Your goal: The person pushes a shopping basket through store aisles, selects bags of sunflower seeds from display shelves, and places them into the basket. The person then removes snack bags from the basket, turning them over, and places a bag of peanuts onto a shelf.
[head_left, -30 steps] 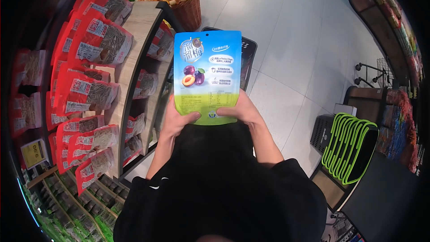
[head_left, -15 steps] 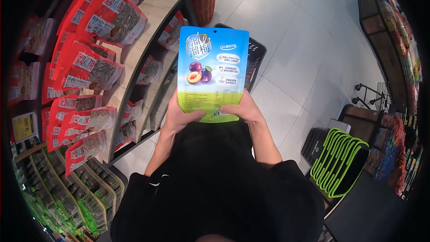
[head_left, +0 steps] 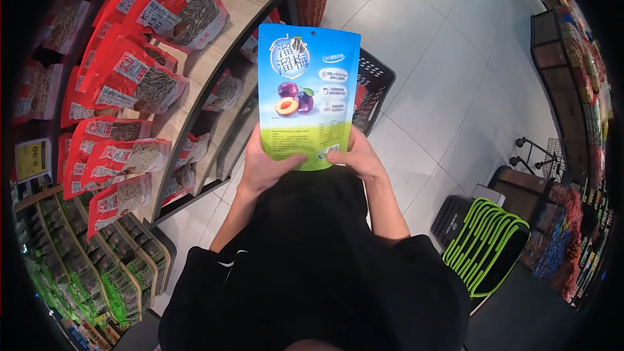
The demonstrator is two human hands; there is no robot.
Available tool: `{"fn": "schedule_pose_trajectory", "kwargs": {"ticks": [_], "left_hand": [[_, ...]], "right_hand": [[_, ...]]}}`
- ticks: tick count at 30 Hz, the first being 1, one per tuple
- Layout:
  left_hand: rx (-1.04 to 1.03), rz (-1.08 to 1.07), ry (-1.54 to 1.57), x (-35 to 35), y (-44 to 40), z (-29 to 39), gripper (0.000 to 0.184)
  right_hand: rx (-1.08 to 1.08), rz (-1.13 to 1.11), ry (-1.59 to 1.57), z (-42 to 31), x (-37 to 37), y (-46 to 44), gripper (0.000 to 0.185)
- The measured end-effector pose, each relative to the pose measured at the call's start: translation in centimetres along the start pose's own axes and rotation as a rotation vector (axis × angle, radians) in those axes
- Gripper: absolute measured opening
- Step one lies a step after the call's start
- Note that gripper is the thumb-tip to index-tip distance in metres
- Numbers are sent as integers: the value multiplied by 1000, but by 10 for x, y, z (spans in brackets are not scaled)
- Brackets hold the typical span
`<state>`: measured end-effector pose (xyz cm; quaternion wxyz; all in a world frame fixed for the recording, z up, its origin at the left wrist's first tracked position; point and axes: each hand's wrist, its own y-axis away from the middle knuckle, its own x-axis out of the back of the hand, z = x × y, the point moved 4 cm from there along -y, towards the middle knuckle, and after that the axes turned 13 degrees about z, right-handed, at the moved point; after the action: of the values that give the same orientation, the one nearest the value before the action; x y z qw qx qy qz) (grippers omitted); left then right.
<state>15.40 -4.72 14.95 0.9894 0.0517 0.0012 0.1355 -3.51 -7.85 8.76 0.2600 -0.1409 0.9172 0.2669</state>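
A blue and green pouch of dried plums (head_left: 302, 81) is held upright in front of my body, its printed side with plums and small text facing me. My left hand (head_left: 265, 164) grips the lower left corner, thumb across the front. At the lower right corner my right hand (head_left: 356, 156) does the same, thumb on the green part. The fingers behind the pouch are hidden. Partly covered by the pouch, a black shopping basket (head_left: 377, 88) sits just beyond it.
On the left, a wooden shelf (head_left: 250, 0) carries red bags of seeds (head_left: 188, 10), with a yellow price tag (head_left: 32, 159) nearby. A wicker basket (head_left: 315, 6) stands ahead. Stacked baskets with green handles (head_left: 484, 247) are at the right, near a wire cart (head_left: 552, 153).
The view has shifted slightly, so shelf and floor items appear displaced. The pouch has turned and tilted a little, and both hands keep their hold on its lower corners.
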Motion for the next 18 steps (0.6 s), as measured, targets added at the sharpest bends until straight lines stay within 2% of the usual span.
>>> {"fn": "schedule_pose_trajectory", "kwargs": {"ticks": [18], "left_hand": [[-42,-40,-71,-14,-1,8,70]], "right_hand": [[45,39,27,-2,10,3,66]]}}
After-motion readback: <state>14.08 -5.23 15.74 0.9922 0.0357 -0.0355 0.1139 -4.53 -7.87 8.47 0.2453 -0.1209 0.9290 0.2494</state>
